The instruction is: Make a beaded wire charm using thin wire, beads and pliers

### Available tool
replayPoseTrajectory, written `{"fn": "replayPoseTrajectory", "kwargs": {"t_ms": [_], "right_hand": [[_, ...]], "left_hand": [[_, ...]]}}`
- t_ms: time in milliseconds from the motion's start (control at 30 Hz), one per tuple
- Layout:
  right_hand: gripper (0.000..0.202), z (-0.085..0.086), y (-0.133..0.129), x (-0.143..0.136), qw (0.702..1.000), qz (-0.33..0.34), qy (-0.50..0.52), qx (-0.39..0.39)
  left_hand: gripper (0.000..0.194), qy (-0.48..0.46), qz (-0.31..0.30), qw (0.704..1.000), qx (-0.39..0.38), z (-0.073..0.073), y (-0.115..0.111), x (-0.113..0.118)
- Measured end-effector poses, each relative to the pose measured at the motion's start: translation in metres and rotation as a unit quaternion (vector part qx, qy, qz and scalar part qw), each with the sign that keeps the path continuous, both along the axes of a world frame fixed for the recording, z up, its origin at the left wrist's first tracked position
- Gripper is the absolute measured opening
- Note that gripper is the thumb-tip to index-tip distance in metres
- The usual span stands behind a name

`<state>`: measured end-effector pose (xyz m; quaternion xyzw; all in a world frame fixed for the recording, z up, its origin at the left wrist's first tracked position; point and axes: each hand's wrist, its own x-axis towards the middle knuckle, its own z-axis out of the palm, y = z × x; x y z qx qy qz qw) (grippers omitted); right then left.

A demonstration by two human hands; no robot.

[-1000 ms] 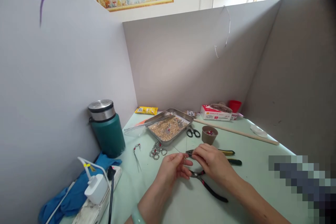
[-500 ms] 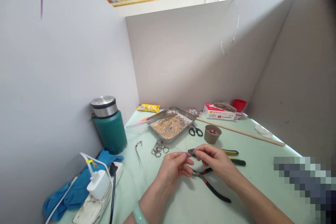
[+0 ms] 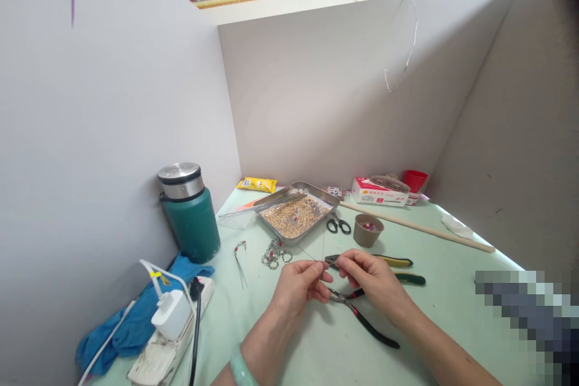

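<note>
My left hand (image 3: 298,283) pinches thin wire (image 3: 309,253) between thumb and forefinger; fine strands stick out toward the tray. Close on its right, the fingertips of my right hand (image 3: 368,277) are pinched together. What sits between them is too small to make out. Under my hands lie black-handled pliers (image 3: 374,334), jaws partly hidden by the left fingers. Behind the right hand are pliers with yellow-green handles (image 3: 411,279). A beaded chain (image 3: 273,255) lies left of my hands, beside several wires with red beads (image 3: 240,259).
A metal tray (image 3: 316,227) holds small gold beads, with long wires (image 3: 244,212) across its left side. Scissors (image 3: 344,227) and a brown cup (image 3: 365,239) stand right of it. Farther out are a wooden stick (image 3: 434,231), a green flask (image 3: 192,226) and a power strip (image 3: 158,356).
The whole view has shifted slightly. Both hands keep their pinched pose close together, and the fine strand rising beside the left fingertips shows more clearly. Nothing on the table has moved.
</note>
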<state>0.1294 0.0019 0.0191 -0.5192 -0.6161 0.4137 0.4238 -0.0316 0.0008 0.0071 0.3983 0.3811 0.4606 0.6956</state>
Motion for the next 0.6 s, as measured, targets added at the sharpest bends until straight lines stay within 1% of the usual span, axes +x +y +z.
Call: {"fn": "replayPoseTrajectory", "kwargs": {"t_ms": [100, 167, 233, 300, 367, 467, 533, 567, 600], "right_hand": [[0.028, 0.001, -0.003, 0.0, 0.998, -0.013, -0.058, 0.029], [0.029, 0.004, -0.006, -0.001, 0.991, -0.032, -0.11, 0.068], [0.031, 0.008, -0.009, -0.003, 0.978, -0.049, -0.167, 0.119], [0.031, 0.011, -0.011, -0.005, 0.957, -0.062, -0.227, 0.169], [0.03, 0.012, -0.012, -0.009, 0.931, -0.076, -0.291, 0.205], [0.026, 0.013, -0.012, -0.018, 0.897, -0.09, -0.367, 0.229], [0.025, 0.015, -0.011, -0.025, 0.886, -0.09, -0.395, 0.224], [0.025, 0.015, -0.01, -0.028, 0.885, -0.087, -0.402, 0.219], [0.026, 0.017, -0.008, -0.03, 0.885, -0.081, -0.405, 0.214]], "left_hand": [[0.03, 0.051, 0.007, 0.999, 0.017, 0.0, 0.001, 0.002], [0.027, 0.096, 0.009, 0.995, 0.031, 0.0, 0.001, 0.005], [0.025, 0.157, 0.007, 0.986, 0.052, -0.002, 0.001, 0.007], [0.026, 0.233, 0.011, 0.968, 0.092, -0.004, -0.002, 0.009], [0.028, 0.311, 0.026, 0.936, 0.16, -0.006, -0.005, 0.009], [0.033, 0.416, 0.048, 0.864, 0.281, -0.006, -0.009, 0.009], [0.034, 0.467, 0.061, 0.818, 0.331, -0.006, -0.011, 0.009], [0.033, 0.483, 0.069, 0.802, 0.345, -0.006, -0.011, 0.009], [0.032, 0.492, 0.08, 0.792, 0.353, -0.006, -0.011, 0.008]]}}
